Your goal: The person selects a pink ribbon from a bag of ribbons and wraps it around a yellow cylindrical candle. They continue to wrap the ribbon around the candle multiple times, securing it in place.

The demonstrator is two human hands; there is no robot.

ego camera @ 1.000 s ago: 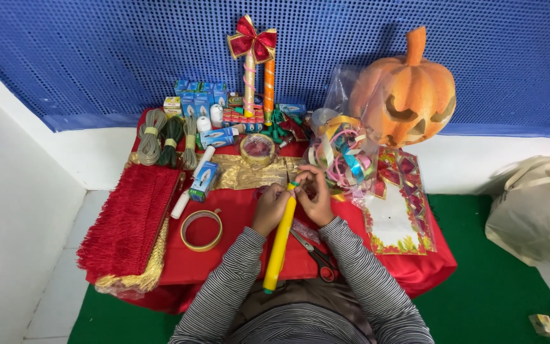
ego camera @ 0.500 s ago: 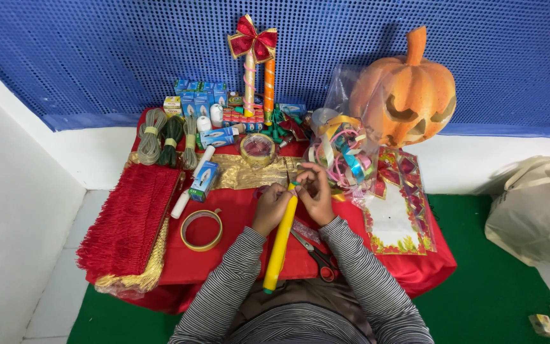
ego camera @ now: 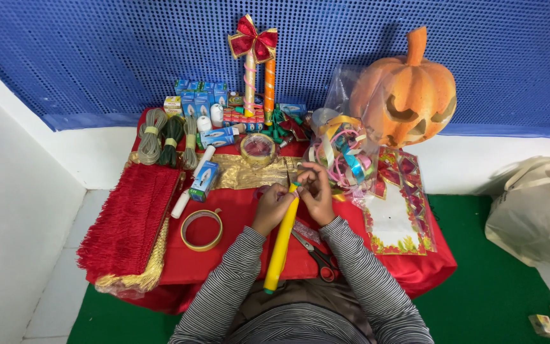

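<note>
A yellow stick (ego camera: 280,245) slants from my lap up to both hands over the red cloth-covered table (ego camera: 237,267). My left hand (ego camera: 272,205) grips the stick just below its top end. My right hand (ego camera: 317,191) pinches the top end, where a bit of green and red shows between the fingers. Red-handled scissors (ego camera: 318,260) lie under my right forearm. A roll of yellow tape (ego camera: 202,229) lies flat to the left of my left arm.
A red fringe trim (ego camera: 128,223) hangs at the table's left. Cord bundles (ego camera: 167,137), small blue boxes (ego camera: 202,102), two wrapped sticks with a red bow (ego camera: 253,44), a bag of curled ribbons (ego camera: 342,153) and an orange pumpkin (ego camera: 408,92) line the back. A cream bag (ego camera: 536,210) sits on the green floor.
</note>
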